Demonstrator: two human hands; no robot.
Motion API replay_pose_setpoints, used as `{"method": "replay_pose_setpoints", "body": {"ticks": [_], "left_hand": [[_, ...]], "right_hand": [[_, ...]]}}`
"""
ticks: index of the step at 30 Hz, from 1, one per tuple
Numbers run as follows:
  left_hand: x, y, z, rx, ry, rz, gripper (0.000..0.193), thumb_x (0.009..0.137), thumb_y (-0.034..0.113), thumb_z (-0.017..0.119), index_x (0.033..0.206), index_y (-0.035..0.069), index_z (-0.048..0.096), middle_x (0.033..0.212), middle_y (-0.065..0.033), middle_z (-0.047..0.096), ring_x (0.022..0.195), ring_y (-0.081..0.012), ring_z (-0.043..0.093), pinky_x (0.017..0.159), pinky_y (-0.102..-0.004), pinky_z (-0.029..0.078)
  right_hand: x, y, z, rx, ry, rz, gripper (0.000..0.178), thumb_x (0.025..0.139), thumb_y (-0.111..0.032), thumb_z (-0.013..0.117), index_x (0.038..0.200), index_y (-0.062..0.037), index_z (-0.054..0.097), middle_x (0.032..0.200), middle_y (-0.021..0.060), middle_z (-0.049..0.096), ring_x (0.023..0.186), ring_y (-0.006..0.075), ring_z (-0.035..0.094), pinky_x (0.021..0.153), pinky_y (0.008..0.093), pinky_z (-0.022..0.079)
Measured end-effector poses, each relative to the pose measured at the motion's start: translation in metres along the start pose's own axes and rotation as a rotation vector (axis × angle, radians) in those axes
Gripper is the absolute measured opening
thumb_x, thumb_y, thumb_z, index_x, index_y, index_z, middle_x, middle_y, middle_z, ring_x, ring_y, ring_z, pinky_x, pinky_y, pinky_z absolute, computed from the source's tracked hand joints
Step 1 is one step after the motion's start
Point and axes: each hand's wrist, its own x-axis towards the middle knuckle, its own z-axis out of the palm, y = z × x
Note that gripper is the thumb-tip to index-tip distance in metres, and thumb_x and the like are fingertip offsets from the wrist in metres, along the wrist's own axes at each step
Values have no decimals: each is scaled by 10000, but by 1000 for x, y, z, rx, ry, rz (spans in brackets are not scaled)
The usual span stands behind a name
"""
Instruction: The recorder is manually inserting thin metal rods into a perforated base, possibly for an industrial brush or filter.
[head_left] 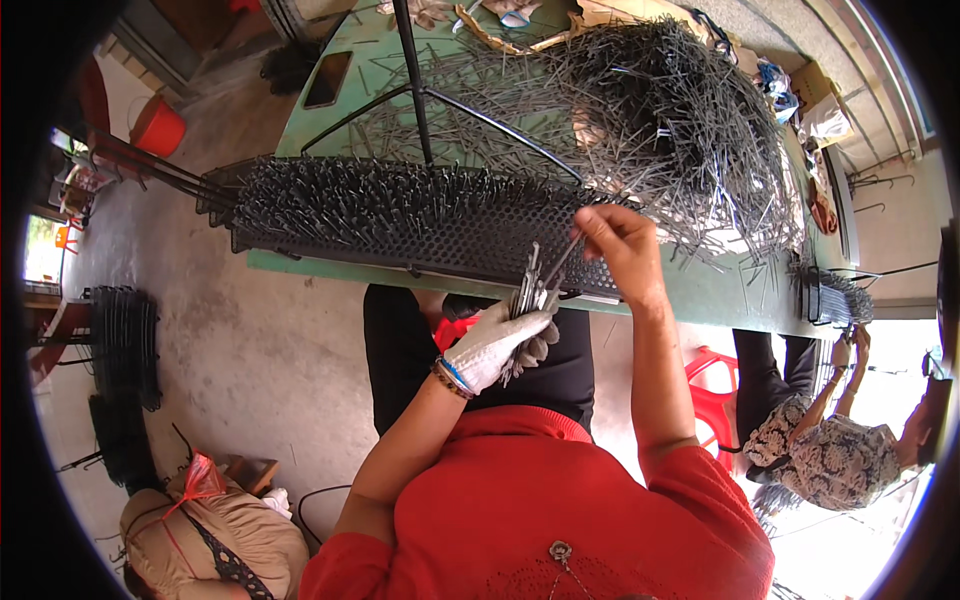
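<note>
My left hand (497,345), in a white glove with grey fingertips, is closed round a bundle of thin dark rods (529,290) that stick up out of the fist. Bare and to its right, my right hand (618,245) pinches one thin dark rod (566,262) between thumb and fingertips, close to the bundle's top. Just behind both hands lies a long black perforated rack (455,237). Its left and middle parts bristle with upright rods (370,200), while rows of holes show bare at the right end.
On the green table (330,125) a large tangled heap of loose rods (690,110) spreads behind the rack. A black metal frame (418,100) rises there, near a phone (328,80). A co-worker (840,450) works at the right end. Red stool (712,400); stacked black racks (125,345) at left.
</note>
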Motion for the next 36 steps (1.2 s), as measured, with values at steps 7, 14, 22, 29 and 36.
{"method": "replay_pose_setpoints", "body": {"ticks": [7, 14, 22, 29, 36], "left_hand": [[10, -6, 1, -181, 91, -35, 237, 931, 213, 605, 1098, 45, 596, 848, -59, 657, 646, -93, 615, 516, -205, 500], [8, -5, 1, -251, 67, -29, 212, 930, 185, 604, 1067, 23, 609, 843, -75, 669, 663, -118, 642, 543, -222, 530], [8, -12, -5, -292, 93, -18, 188, 931, 159, 596, 1053, 16, 608, 856, -101, 683, 688, -162, 678, 579, -253, 571], [8, -13, -7, -318, 83, -14, 184, 932, 152, 592, 1045, 8, 608, 854, -112, 683, 679, -170, 679, 571, -259, 573], [6, -11, -5, -327, 88, -21, 175, 926, 152, 601, 1020, 5, 619, 843, -108, 684, 671, -169, 677, 569, -263, 572]], "right_hand": [[25, 6, -3, -182, 356, -321, 198, 913, -138, 653, 1000, 39, 676, 827, 62, 688, 721, 93, 635, 660, 209, 506], [31, 14, 7, -401, 303, -461, 139, 873, -98, 682, 952, 16, 688, 804, 67, 671, 704, 111, 633, 621, 245, 484], [31, 10, 14, -917, 351, -806, 124, 814, -119, 714, 904, -34, 704, 878, 79, 622, 744, 253, 605, 676, 354, 461], [30, 12, 13, -954, 371, -812, 96, 805, -118, 717, 887, -66, 712, 839, 53, 616, 720, 231, 587, 660, 350, 423], [28, 8, 16, -970, 360, -762, 100, 834, -140, 691, 889, -58, 706, 824, 45, 626, 711, 225, 590, 661, 344, 407]]}}
